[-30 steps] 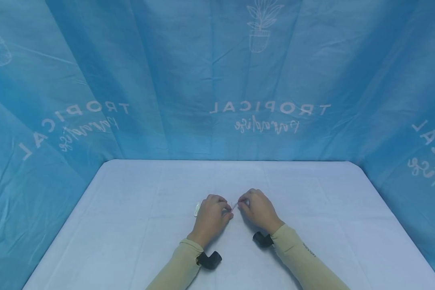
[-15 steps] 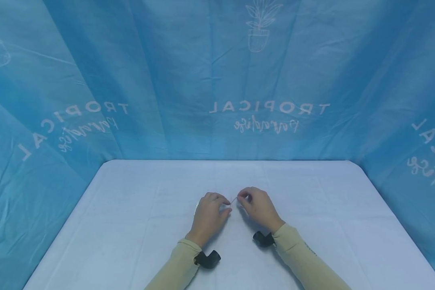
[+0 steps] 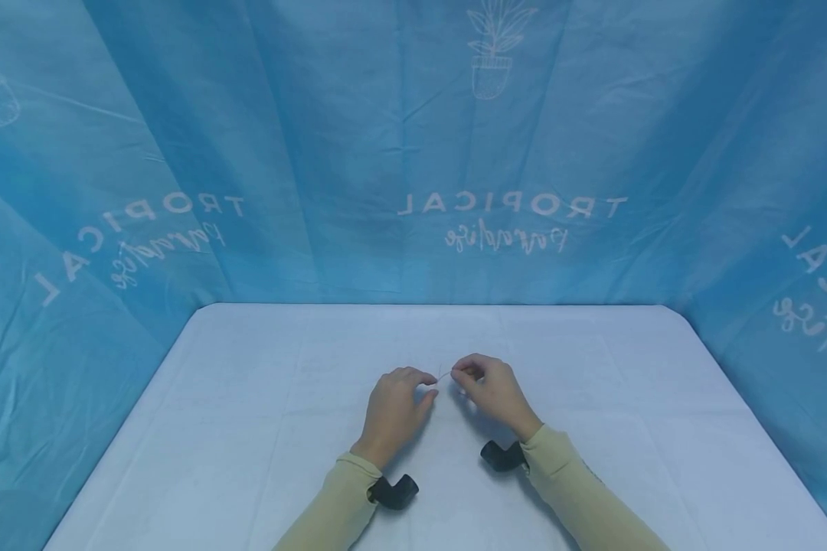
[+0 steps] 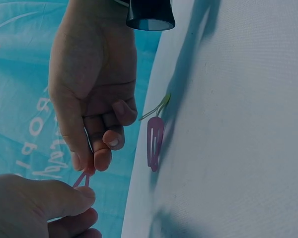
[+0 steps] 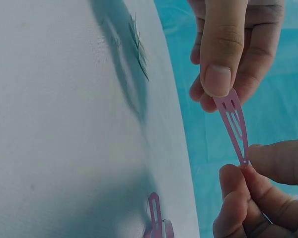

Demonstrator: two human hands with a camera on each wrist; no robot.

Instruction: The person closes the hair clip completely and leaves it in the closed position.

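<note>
A pink snap hair clip point(image 5: 232, 124) spans the gap between my two hands. My right hand point(image 3: 492, 386) pinches its wide end between thumb and fingers. At the narrow tip, my left hand point(image 3: 396, 409) pinches with its fingertips; the other left fingers curl loosely, seen in the left wrist view. From the head view the clip is only a thin line point(image 3: 444, 376). On the table near the left hand lie another pink hair clip point(image 4: 155, 144) and a green hair clip point(image 4: 164, 105). Neither can be made out in the head view.
The table point(image 3: 282, 444) wears a white cloth. Blue printed curtains point(image 3: 358, 153) enclose it at the back and sides. A black wrist camera point(image 3: 394, 493) juts from the left sleeve, and a second one point(image 3: 501, 457) from the right sleeve.
Both hands have shifted slightly farther from me, and the held clip looks flatter. The pale clip seen left of the left hand a second ago is now out of sight behind it.
</note>
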